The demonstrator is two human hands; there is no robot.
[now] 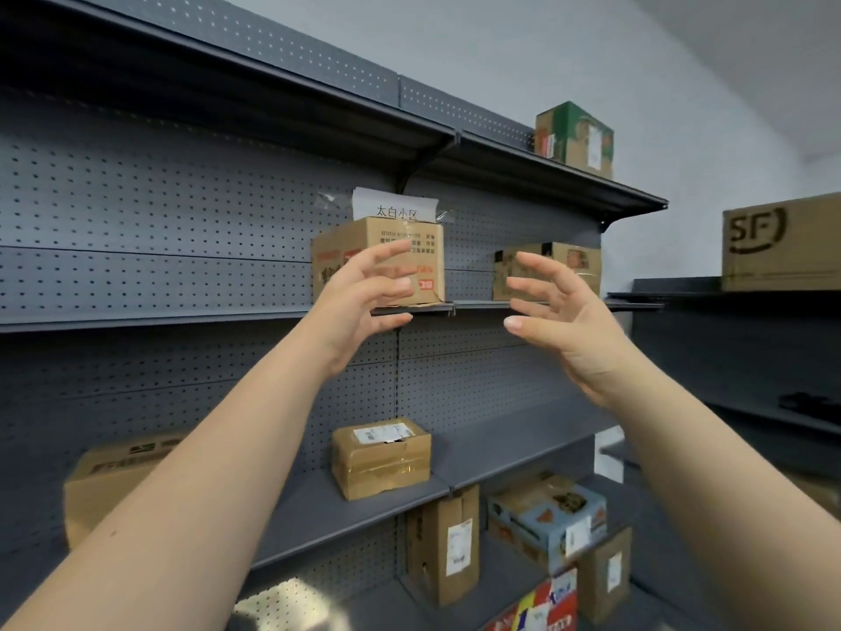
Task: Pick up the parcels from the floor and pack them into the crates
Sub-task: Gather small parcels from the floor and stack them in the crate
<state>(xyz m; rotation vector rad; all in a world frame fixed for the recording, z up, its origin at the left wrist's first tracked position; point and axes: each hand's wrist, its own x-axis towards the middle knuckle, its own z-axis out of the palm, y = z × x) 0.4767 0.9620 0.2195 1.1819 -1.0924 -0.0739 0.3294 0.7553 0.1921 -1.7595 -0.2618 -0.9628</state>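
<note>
Two bare forearms are raised from the lower corners of the frame toward the centre, in front of dark grey perforated metal shelving (pixel 182 211). The left hand (pixel 364 293) and right hand (pixel 559 307) are held apart with palms facing each other; the fingers of both are spread and slightly curled, and nothing is gripped between them. Just behind the left hand, at centre frame, a brown cardboard box with red print (pixel 387 239) stands on a middle shelf, below a white paper sign (pixel 396 207). A tape-wrapped brown parcel with a white label (pixel 381 462) sits on the shelf below. Neither floor nor crates are in view, so no floor parcels can be seen. The step appears to fall between handlings, with both hands free. The next move is judged to require looking down to find a parcel and closing both hands on its sides.
</note>
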